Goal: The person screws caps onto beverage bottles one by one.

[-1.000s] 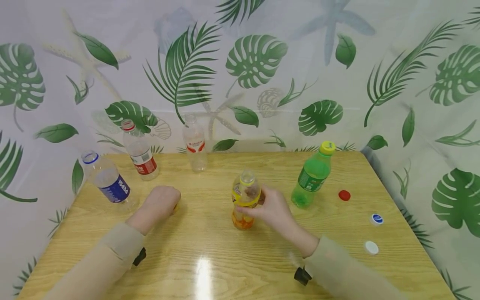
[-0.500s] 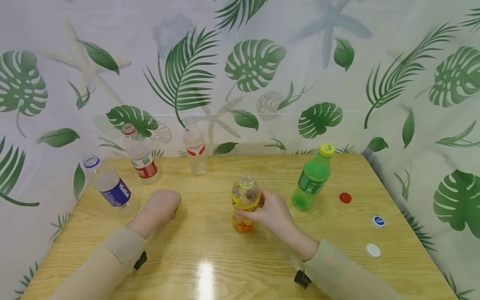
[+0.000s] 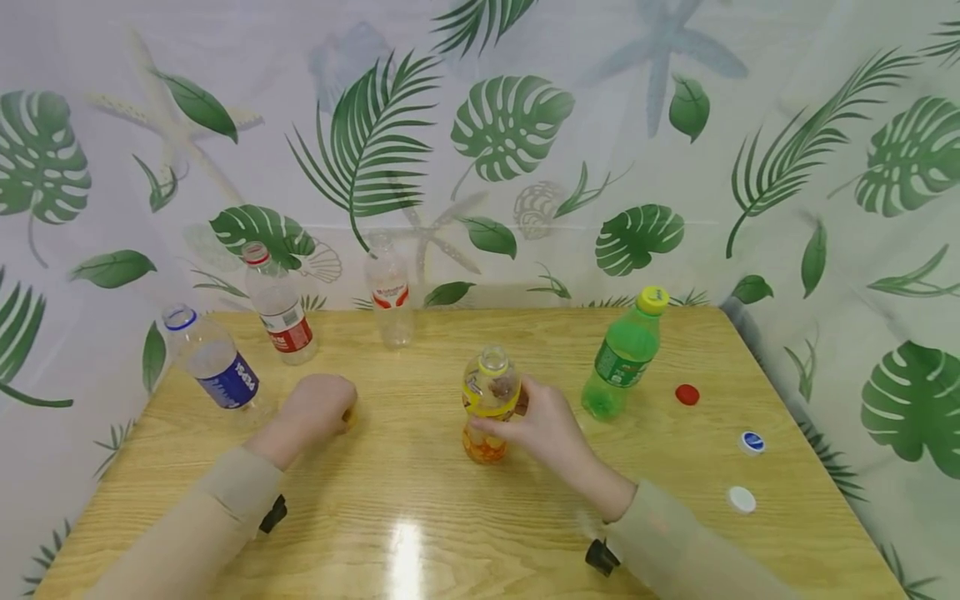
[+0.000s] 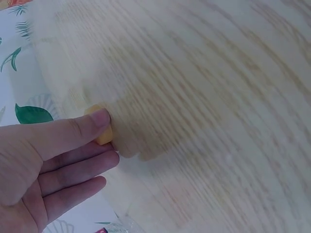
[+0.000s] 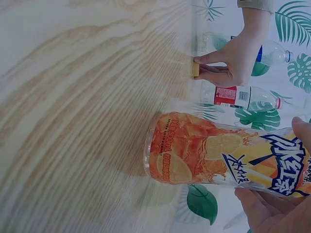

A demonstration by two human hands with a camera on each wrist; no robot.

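Observation:
My right hand point(image 3: 553, 429) grips a clear, uncapped iced tea bottle point(image 3: 487, 392) with a yellow-orange label, thumb on one side and fingers on the other. The bottle stands upright on the wooden table. In the right wrist view its label point(image 5: 221, 155) shows orange slices and large lettering. Further left, my left hand point(image 3: 311, 410) pinches a small yellow bottle cap point(image 4: 105, 138) between thumb and fingers, down at the tabletop. The same cap point(image 5: 196, 69) shows edge-on in the right wrist view. In the head view the hand hides most of it.
An uncapped Pepsi bottle point(image 3: 228, 382), a red-labelled bottle point(image 3: 288, 329) and a clear bottle point(image 3: 393, 304) stand at the back left. A green bottle point(image 3: 626, 350) with yellow cap stands right. Red point(image 3: 687, 394), blue point(image 3: 752, 442) and white caps point(image 3: 742, 499) lie near the right edge.

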